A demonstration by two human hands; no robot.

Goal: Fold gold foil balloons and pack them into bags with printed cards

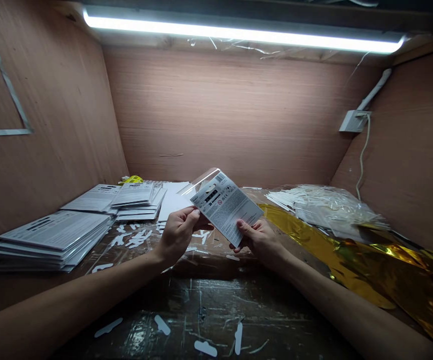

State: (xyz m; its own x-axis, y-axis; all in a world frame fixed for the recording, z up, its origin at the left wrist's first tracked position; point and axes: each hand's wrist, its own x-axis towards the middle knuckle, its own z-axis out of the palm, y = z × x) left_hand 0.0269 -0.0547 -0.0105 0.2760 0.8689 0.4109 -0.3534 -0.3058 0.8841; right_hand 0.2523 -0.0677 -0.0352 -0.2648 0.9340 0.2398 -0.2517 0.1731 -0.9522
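Observation:
A flat printed card package (229,210) is held up tilted over the table, its text side toward me. A clear plastic flap (201,182) sticks out past its upper left edge, and a hang hole shows near that end. My left hand (181,232) pinches the card's left edge between thumb and fingers. The lower right corner is gripped by my right hand (257,237), thumb on the printed face and fingers behind. Small white punched-out hang-tab pieces (137,239) lie scattered on the table behind my left hand.
Stacks of similar packages (51,232) stand at the left, with more piled farther back (134,195). Gold foil sheeting (314,245) spreads along the right, beside a clear plastic bag of white strips (325,207). Several tab pieces (205,348) lie near the front. Wooden walls enclose the table (186,300).

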